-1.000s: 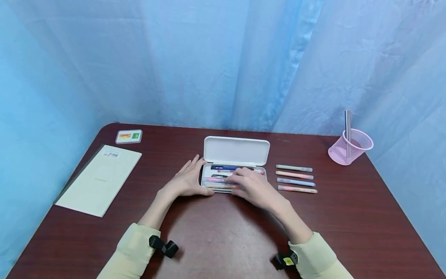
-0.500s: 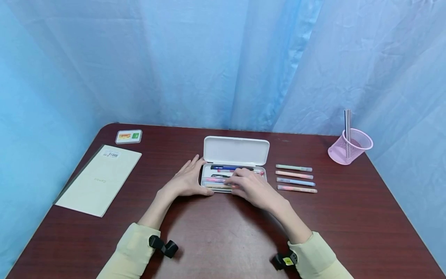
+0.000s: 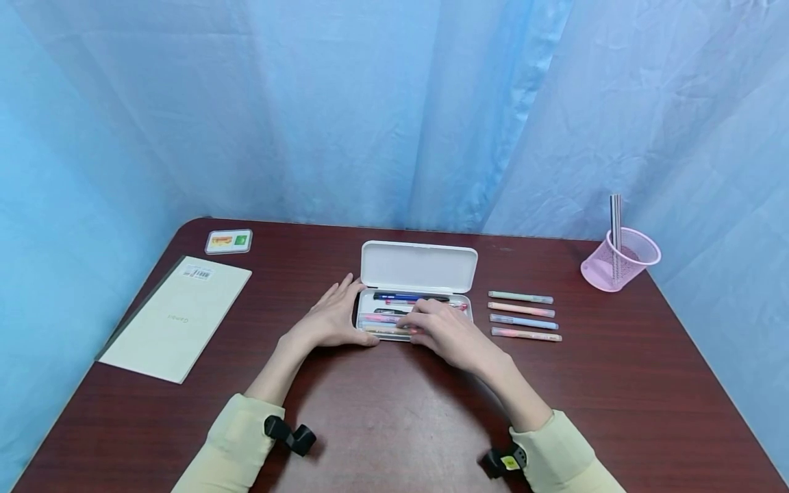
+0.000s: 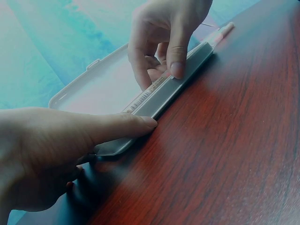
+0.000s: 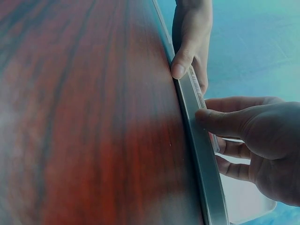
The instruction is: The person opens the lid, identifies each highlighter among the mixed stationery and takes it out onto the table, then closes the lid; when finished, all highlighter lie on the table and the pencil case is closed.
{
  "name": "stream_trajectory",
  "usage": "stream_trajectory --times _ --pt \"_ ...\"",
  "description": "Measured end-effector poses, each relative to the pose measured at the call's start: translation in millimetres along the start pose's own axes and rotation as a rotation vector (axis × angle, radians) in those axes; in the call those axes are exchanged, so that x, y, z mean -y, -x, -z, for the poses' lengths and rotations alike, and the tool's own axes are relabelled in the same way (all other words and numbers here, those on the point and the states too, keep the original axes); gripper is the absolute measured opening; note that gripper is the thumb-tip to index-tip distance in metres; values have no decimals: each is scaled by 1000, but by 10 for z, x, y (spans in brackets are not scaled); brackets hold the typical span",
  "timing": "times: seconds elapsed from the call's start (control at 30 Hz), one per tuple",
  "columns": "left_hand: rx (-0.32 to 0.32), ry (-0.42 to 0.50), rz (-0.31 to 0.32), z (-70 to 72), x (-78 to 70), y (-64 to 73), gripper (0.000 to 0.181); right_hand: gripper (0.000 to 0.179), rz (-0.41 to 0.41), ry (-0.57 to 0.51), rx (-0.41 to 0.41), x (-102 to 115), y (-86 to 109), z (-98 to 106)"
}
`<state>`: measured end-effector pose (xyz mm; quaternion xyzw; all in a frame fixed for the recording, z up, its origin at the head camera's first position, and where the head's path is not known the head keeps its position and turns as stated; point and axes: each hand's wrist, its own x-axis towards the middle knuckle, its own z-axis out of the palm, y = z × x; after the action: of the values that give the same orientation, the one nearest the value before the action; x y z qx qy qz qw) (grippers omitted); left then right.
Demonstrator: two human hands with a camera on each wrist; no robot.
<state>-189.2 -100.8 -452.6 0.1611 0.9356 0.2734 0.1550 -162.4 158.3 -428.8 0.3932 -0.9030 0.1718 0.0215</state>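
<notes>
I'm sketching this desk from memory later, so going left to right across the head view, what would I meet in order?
Cream notebook → left hand → open white pencil case → group of four pens on the table → pink mesh cup.

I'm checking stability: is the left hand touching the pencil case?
Touching: in the left wrist view, the left hand lays its thumb against the pencil case.

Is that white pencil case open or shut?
Open. The lid of the white pencil case stands raised along its far edge, and pens show inside.
</notes>
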Motion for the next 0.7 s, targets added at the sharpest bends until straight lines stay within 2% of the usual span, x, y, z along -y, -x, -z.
stream_trajectory --times 0.7 --pt "-3 -9 -2 -3 -2 -2 110 21 15 -1 -15 -15 3 -9"
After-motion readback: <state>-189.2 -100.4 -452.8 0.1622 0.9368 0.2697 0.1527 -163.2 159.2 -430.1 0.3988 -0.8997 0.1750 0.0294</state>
